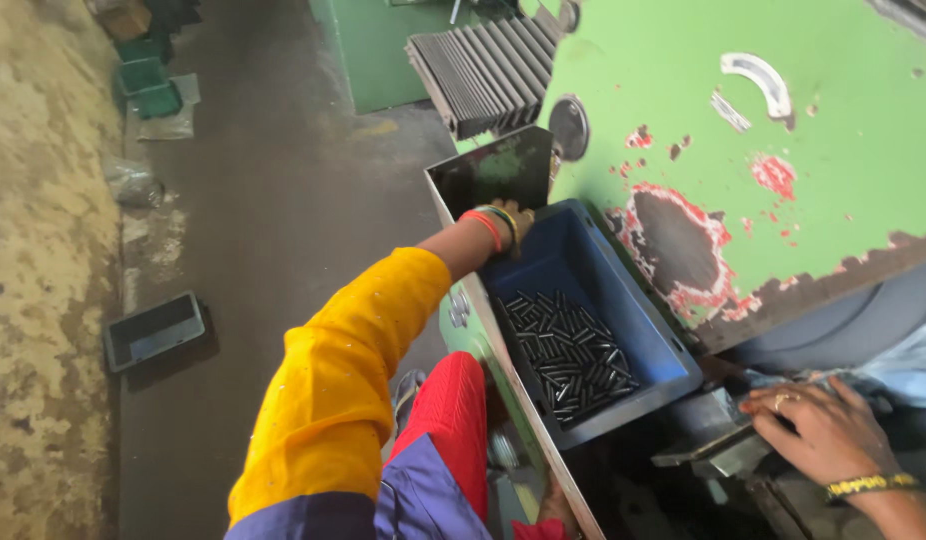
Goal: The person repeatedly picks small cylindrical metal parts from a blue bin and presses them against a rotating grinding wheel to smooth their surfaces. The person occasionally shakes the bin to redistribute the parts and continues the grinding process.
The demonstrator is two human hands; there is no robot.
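Our left hand (516, 222) grips the blue bin's (651, 330) far corner; our right hand (821, 430) lies flat, fingers (768, 405) spread, on the metal part (708, 445).

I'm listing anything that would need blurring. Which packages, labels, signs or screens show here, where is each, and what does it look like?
No labels, signs or screens show.
Blue bin: open rectangular plastic container beside the green machine, holding dark metal pins; the left hand grips its far edge.
Dark tray: shallow, rectangular, on the floor at left.
Green crates: small, stacked, far left.
Clear plastic bag: crumpled, on the floor below those crates.
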